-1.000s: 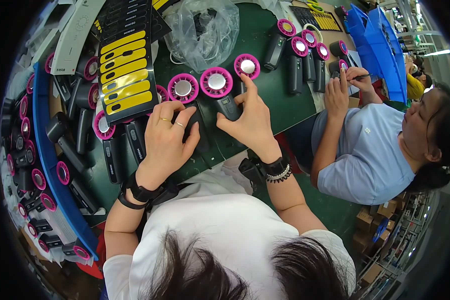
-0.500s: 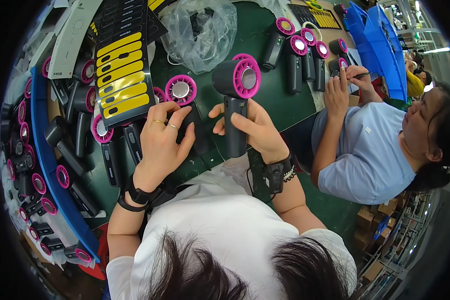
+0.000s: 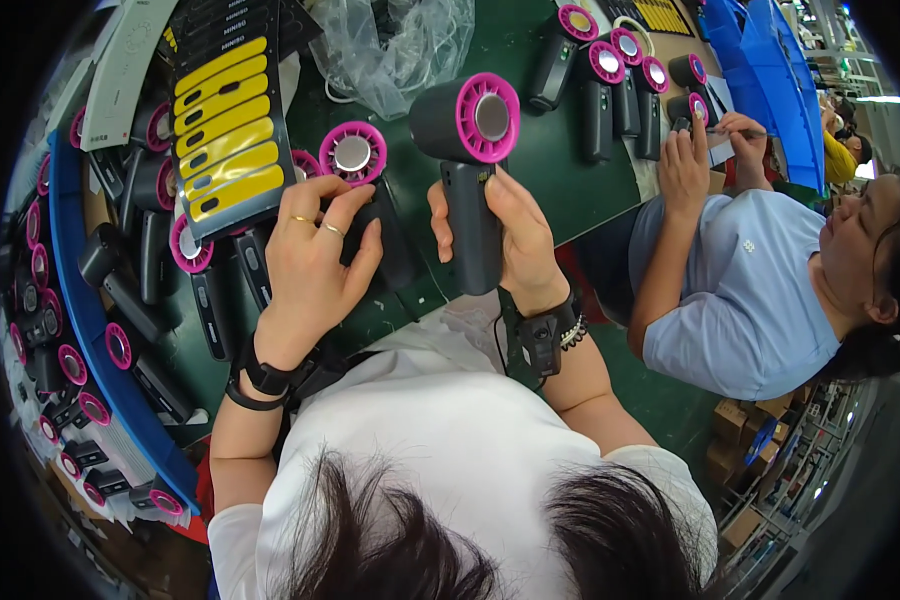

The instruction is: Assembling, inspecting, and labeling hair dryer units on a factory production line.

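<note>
My right hand (image 3: 525,240) grips a dark grey handheld fan (image 3: 473,225) upright by its handle, with the thumb on the side. The fan's head has a pink ring of vents around a silver disc, and a small lit display shows near the top of the handle. My left hand (image 3: 315,250) is held over the table with bent, parted fingers, holding nothing that I can see. Its fingertips are close to another pink-ringed fan (image 3: 353,154) lying on the table. Beside that hand lies a black sheet of yellow stickers (image 3: 230,140), resting over several fans.
A blue tray (image 3: 80,260) full of fans runs along the left. Clear plastic bags (image 3: 395,55) lie at the back. Several fans (image 3: 598,105) lie to the right, where a co-worker (image 3: 740,290) in light blue works near a blue bin (image 3: 770,90).
The view has shifted slightly, moving the table's contents. In my right hand, the fan's head faces the camera more and looks sharper. My left hand keeps nearly the same pose.
</note>
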The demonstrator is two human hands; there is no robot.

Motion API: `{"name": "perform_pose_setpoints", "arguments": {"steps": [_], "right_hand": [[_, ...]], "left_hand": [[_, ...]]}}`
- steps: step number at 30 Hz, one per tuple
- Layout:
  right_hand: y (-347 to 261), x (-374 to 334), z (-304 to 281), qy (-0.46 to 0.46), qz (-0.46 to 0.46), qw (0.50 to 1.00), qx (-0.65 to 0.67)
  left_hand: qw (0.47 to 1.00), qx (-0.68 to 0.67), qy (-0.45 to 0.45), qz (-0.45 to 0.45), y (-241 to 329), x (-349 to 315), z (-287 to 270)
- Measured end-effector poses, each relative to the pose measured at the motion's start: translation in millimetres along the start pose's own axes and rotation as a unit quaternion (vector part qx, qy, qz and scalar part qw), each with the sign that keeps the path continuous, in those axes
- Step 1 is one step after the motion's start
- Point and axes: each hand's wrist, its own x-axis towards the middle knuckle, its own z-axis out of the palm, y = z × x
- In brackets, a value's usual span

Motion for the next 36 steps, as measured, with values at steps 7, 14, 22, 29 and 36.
{"name": "perform_pose_setpoints", "arguments": {"steps": [7, 14, 22, 29, 36], "right_hand": [[2, 3, 5, 0.012, -0.019, 1.000, -0.013], [11, -1, 8, 0.029, 0.004, 0.999, 0.033], [21, -6, -3, 0.027, 0.034, 0.999, 0.008], [30, -6, -8, 0.056, 0.037, 0.998, -0.007], [35, -3, -7, 0.085, 0.028, 0.996, -0.015]], "left_hand": [[1.000, -0.011, -0.011, 0.007, 3, 5, -1], [1.000, -0.018, 0.001, 0.015, -2, -2, 4], [0.999, -0.037, -0.009, 0.025, -4, -8, -8], [0.998, -0.025, 0.026, 0.052, -7, -12, -28], [0.998, -0.017, 0.042, 0.051, -8, -15, -39]]}}
